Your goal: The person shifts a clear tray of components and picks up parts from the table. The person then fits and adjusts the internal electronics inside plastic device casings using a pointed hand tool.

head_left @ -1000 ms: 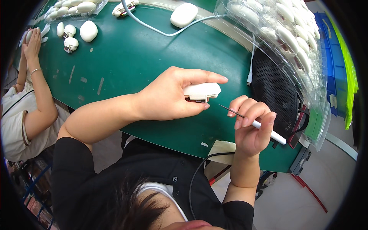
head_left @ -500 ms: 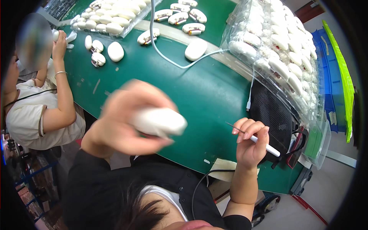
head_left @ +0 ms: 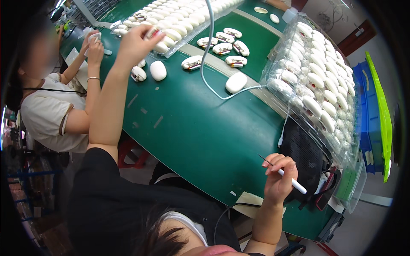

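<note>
Stretched out to the far left, my left hand (head_left: 136, 48) is closed round a white oval casing (head_left: 152, 32) with a reddish part showing. It is at the near edge of a clear tray (head_left: 176, 50) filled with rows of similar casings. Below that hand, a few loose casings (head_left: 139, 74) and a smooth white one (head_left: 158, 71) lie on the green table. At the right, my right hand (head_left: 279, 175) grips a slim tool (head_left: 299, 187) with a white handle and thin dark metal shaft. Its shaft points up and left above the table; the kind of tip is too small to tell.
Several opened casings (head_left: 223, 48) lie beyond a pale strip. A cable (head_left: 205, 81) crosses the table beside another white casing (head_left: 236, 82). Stacked clear trays (head_left: 316, 85) and a black mesh bag (head_left: 301, 147) stand at the right. A co-worker (head_left: 55, 111) sits at the left.
My left hand has moved from over the near table, away and up to the far-left tray, carrying the casing. My right hand keeps its hold on the tool. The view has shifted slightly.
</note>
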`<state>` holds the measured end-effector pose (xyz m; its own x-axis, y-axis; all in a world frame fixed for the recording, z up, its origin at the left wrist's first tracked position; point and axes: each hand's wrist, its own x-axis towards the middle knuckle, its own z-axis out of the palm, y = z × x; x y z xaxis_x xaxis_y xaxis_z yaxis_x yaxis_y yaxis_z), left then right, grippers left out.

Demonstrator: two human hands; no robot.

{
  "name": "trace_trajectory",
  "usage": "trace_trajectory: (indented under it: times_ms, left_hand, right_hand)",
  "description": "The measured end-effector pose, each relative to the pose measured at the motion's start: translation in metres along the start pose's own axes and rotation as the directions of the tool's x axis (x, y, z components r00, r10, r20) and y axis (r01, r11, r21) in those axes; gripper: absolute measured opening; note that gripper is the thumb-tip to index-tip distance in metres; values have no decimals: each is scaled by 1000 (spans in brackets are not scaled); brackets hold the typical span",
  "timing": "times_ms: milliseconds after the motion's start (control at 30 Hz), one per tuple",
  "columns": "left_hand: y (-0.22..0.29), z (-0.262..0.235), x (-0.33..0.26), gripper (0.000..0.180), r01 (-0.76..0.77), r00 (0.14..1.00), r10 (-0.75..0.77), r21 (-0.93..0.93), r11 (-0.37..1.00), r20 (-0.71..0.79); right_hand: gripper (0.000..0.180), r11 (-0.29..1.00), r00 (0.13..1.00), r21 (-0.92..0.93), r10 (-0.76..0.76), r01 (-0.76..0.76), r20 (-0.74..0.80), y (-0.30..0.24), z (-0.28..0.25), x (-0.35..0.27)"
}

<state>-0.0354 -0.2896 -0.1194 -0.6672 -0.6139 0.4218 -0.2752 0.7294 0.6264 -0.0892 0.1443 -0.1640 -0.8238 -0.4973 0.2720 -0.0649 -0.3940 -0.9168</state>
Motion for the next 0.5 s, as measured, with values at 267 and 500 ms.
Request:
trace_trajectory:
  times_ms: [267, 500]
  left_hand:
    - [16, 47, -105, 44, -260, 961, 227, 230, 938, 160]
    - [10, 16, -119, 40, -224, 964, 138, 418, 880, 225]
  right_hand:
    - [39, 999, 999, -50, -8, 10, 39, -5, 9, -3]
    - [37, 997, 999, -79, -19, 16, -33, -2, 0, -1]
